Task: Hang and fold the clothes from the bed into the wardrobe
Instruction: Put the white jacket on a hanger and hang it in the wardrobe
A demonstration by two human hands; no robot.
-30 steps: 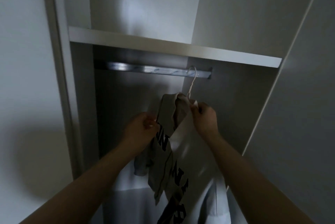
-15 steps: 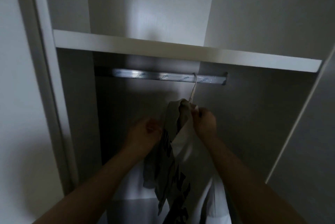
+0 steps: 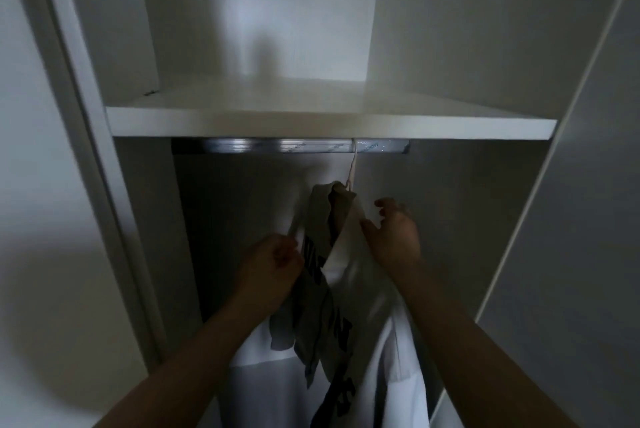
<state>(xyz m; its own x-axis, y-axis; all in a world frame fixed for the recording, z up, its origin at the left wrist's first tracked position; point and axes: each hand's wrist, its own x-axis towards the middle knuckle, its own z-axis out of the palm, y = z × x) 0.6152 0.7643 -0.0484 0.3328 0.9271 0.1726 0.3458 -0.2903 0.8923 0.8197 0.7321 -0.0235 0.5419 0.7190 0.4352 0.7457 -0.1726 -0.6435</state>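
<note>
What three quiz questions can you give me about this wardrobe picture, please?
1. True or false: the hanger hooks over the rail under the shelf.
2. Pick one. The right hand has: A) loose, open fingers; B) a fist round the rail; C) a sock in it.
3. Fill the gap: the letters on the shirt are ____.
Key: 1 true; 2 A; 3 black.
</note>
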